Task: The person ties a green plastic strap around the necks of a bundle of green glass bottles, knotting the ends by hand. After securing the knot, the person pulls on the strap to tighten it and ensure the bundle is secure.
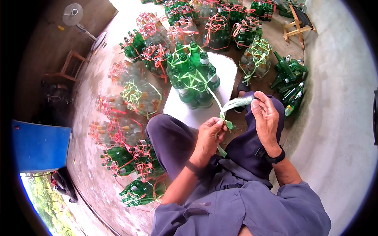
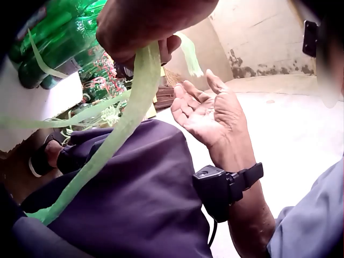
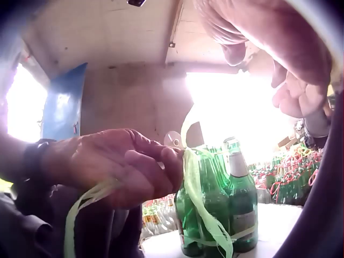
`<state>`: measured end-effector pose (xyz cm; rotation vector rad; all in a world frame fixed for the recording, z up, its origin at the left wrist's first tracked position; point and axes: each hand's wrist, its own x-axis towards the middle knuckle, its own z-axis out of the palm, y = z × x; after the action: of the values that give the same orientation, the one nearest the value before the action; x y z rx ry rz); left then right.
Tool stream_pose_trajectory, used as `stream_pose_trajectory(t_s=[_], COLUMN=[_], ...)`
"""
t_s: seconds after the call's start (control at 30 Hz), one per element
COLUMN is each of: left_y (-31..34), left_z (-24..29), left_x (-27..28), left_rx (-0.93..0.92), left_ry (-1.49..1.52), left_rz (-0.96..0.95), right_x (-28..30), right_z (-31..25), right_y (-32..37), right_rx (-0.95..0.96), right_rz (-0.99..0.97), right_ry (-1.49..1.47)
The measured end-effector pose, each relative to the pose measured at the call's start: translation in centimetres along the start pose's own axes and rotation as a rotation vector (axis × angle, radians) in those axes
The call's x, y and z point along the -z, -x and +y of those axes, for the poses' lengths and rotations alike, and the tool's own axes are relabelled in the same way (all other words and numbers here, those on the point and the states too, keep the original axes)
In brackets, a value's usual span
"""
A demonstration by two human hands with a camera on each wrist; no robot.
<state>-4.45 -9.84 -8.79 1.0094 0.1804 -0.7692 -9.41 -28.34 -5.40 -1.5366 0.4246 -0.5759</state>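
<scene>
Green bottles (image 1: 193,74) stand bundled upright on a white board (image 1: 226,70), laced over the necks with pale green ribbon (image 1: 214,96). My left hand (image 1: 209,139) pinches that ribbon close to a knot, with a tail hanging below; the right wrist view shows the left hand (image 3: 126,166) beside the bundle (image 3: 215,204). My right hand (image 1: 266,122) is raised on the right, its fingers near the ribbon's loose end (image 1: 238,103). In the left wrist view the right hand (image 2: 207,115) has its palm showing and fingers loosely bent, apart from the ribbon's frayed end (image 2: 191,56).
Bundles of bottles tied with red ribbon (image 1: 216,31) stand behind and to the left. Loose green bottles (image 1: 289,74) lie by the right wall (image 1: 334,98). A wooden stool (image 1: 298,27), a fan (image 1: 73,15) and a blue panel (image 1: 41,145) are farther off.
</scene>
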Motion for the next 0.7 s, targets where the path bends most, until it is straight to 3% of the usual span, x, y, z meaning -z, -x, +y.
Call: stream_pose_trajectory(t_s=[0.03, 0.13, 0.2, 0.4, 0.47, 0.57, 0.7], left_y=[-0.1, -0.1, 0.1, 0.0, 0.2, 0.3, 0.0], left_z=[-0.1, -0.3, -0.2, -0.4, 0.1, 0.3, 0.0], left_x=[0.0, 0.2, 0.3, 0.1, -0.1, 0.2, 0.6], left_rx=[0.0, 0.003, 0.01, 0.058, 0.07, 0.094, 0.102], left_ry=[-0.002, -0.007, 0.004, 0.035, 0.033, 0.006, -0.038], left_rz=[-0.005, -0.005, -0.052, -0.075, -0.071, -0.08, -0.096], right_x=[0.3, 0.4, 0.4, -0.7, -1.4, -1.9, -1.8], right_z=[-0.1, -0.6, 0.0, 1.2, 2.5, 3.1, 2.8], right_y=[0.1, 1.1, 1.2, 1.4, 1.2, 0.6, 0.2], right_rx=[0.077, 0.193, 0.182, 0.0, 0.063, -0.088, -0.1], right_rz=[0.028, 0.053, 0.09, -0.452, -0.47, -0.551, -0.575], right_ry=[0.134, 0.169, 0.142, 0.262, 0.213, 0.176, 0.211])
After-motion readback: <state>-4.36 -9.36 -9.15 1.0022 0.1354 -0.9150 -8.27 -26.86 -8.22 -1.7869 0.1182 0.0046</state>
